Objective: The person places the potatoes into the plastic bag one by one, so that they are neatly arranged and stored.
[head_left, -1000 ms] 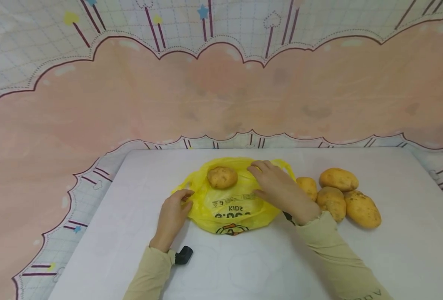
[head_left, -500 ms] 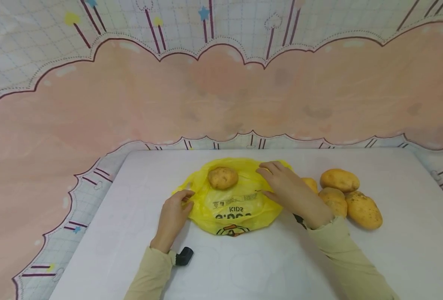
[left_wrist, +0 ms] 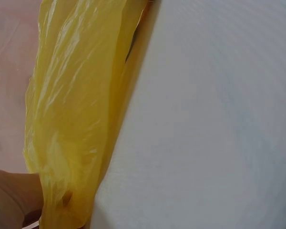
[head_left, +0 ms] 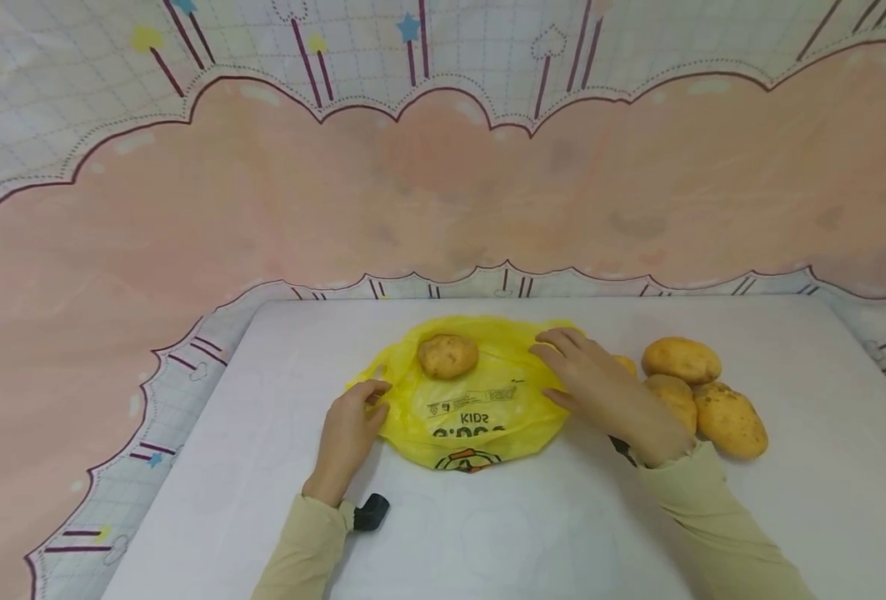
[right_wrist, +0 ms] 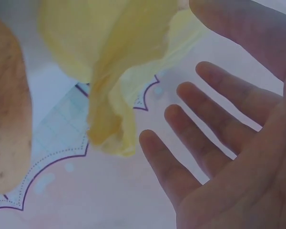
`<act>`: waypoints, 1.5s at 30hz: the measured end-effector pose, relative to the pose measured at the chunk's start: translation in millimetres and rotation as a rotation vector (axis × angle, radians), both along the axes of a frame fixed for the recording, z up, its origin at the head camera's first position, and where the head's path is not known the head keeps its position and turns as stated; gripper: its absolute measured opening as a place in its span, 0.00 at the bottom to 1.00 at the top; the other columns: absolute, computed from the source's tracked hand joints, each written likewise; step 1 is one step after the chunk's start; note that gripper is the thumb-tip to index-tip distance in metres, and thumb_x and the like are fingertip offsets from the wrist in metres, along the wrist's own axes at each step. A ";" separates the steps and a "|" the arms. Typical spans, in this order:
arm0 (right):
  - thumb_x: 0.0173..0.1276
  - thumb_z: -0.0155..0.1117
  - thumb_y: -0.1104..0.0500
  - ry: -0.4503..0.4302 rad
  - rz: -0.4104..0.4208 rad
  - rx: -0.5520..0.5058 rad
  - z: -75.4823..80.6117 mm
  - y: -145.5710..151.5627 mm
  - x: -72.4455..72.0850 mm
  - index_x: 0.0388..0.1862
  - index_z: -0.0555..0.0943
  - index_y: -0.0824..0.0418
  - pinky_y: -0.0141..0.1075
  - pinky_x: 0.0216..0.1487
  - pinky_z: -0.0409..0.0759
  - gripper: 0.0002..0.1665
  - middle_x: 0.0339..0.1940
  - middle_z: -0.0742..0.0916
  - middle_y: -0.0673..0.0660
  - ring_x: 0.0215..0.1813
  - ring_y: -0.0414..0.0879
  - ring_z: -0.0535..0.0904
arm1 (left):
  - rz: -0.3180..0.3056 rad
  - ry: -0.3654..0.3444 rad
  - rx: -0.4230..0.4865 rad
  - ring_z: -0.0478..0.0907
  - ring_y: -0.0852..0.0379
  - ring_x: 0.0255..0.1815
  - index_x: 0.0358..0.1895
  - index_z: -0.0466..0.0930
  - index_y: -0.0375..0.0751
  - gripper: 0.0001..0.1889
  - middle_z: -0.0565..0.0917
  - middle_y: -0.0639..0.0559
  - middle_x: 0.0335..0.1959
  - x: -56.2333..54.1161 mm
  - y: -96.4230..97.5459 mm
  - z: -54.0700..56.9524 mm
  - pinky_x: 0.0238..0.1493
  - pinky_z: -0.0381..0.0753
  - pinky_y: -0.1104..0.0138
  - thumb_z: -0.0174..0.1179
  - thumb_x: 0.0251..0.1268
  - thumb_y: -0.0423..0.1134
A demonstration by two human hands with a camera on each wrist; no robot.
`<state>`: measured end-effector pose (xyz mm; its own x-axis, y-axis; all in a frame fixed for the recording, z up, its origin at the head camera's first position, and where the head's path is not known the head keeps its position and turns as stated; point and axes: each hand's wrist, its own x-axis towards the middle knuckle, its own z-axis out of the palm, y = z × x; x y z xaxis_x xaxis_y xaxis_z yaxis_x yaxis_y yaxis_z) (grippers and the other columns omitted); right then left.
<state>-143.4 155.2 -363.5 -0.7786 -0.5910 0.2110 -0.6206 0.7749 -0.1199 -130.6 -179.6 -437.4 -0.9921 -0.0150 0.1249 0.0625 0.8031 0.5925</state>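
A yellow plastic bag (head_left: 488, 408) with dark print lies spread on the white table, its mouth gaping. One potato (head_left: 448, 357) sits inside it near the far rim. At the bag's left edge my left hand (head_left: 347, 433) pinches the plastic; in the left wrist view the fingers (left_wrist: 14, 193) show beside the gathered film. My right hand (head_left: 600, 387) hovers over the bag's right edge. Its fingers (right_wrist: 219, 129) are spread and nothing is held, with the bag's edge (right_wrist: 109, 114) hanging near the fingertips in the right wrist view.
Several potatoes (head_left: 731, 421) lie in a cluster right of the bag, partly hidden by the right hand and forearm. One potato (right_wrist: 7, 109) shows large in the right wrist view. A printed cloth backdrop (head_left: 443, 183) stands behind the table (head_left: 488, 533).
My right hand has moved to the right, from over the bag's opening to its right edge, closer to the loose potatoes. The left hand and the potato in the bag stay put.
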 end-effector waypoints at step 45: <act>0.63 0.73 0.55 -0.086 -0.081 -0.059 -11.1 67.6 10.4 0.59 0.77 0.68 0.56 0.61 0.75 0.30 0.59 0.80 0.65 0.61 0.60 0.74 | 0.006 -0.001 0.010 0.81 0.48 0.46 0.53 0.83 0.38 0.15 0.86 0.45 0.46 1.8 -0.6 0.1 0.50 0.81 0.54 0.66 0.63 0.30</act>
<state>-133.0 222.8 -374.6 -0.8400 -0.5141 0.1738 -0.5418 0.8120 -0.2171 -128.8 -180.2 -437.3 -0.9921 -0.0218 0.1239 0.0575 0.7977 0.6003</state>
